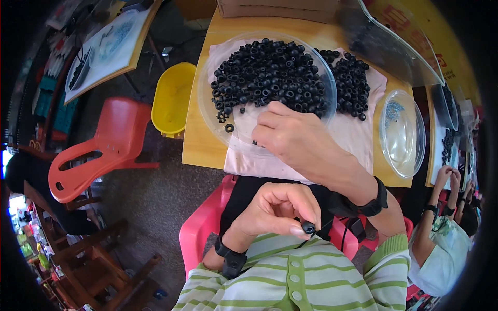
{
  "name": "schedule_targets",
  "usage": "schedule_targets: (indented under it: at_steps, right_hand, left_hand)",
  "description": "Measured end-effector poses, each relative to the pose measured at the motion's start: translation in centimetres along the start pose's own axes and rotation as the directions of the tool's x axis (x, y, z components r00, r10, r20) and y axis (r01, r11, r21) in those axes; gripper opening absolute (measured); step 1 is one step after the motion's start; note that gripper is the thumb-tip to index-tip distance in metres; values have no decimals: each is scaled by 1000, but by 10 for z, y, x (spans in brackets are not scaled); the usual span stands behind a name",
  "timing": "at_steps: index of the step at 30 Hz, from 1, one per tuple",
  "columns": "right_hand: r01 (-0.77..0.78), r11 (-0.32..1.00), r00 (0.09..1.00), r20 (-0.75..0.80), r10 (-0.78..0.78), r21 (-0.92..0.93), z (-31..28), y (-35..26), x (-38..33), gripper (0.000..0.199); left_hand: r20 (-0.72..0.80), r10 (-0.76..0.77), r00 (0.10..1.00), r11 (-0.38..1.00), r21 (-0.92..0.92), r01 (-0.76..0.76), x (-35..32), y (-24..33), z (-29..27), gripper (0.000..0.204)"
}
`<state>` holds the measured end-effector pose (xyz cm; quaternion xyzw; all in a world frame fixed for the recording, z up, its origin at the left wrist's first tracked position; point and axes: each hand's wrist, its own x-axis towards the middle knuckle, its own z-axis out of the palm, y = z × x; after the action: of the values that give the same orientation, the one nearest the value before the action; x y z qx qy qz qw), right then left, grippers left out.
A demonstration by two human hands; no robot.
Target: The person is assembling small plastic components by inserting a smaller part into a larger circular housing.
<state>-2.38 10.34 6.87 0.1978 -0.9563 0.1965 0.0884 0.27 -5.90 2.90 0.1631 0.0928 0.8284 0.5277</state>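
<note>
Black tube-like piece (308, 227) is pinched firmly between thumb and finger of the person's left hand (278, 208), in the air before the near edge of the wooden desk (195, 149). Its round end, with a small dark hole, points away from the palm, up towards the viewer; the long axis is seen almost end-on, so its length I cannot tell. The right hand (290, 132), fingers bent, is over the near part of a round clear plastic tray (204, 101); a dark bit shows by the fingertips, but whether they grip it I cannot tell. Inside lie many matt black rings (270, 72), and a second black heap (353, 85) lies to the right, on soft pink cloth (358, 140). Near the desk's right edge is a smooth oval container (402, 150) with bluish pieces. Beyond the far right corner, a yellow surface (410, 18) carries large reddish characters.
</note>
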Motion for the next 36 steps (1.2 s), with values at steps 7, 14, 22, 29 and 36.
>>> schedule_targets:
  at_steps: [7,14,22,29,36]
  right_hand:
    - [114,986,990,98,-103,-121,29,-2,10,14]
    - [171,972,984,79,-160,-162,27,-1,16,14]
    - [-118,908,958,-195,211,402,-23,12,-27,14]
    - [-327,607,787,-147,600,724,-62,3,-107,21]
    - [-109,309,700,-148,698,945,-65,4,-143,16]
  left_hand:
    - [-8,-41,999,999,5,41,-1,5,-2,22]
    - [-46,48,998,986,161,-40,3,-2,7,20]
    - [-47,32,998,987,156,-24,12,-9,10,15]
    - [-153,59,986,968,249,-20,41,-26,7,16]
    - [-263,27,965,962,269,47,68,-36,12,16]
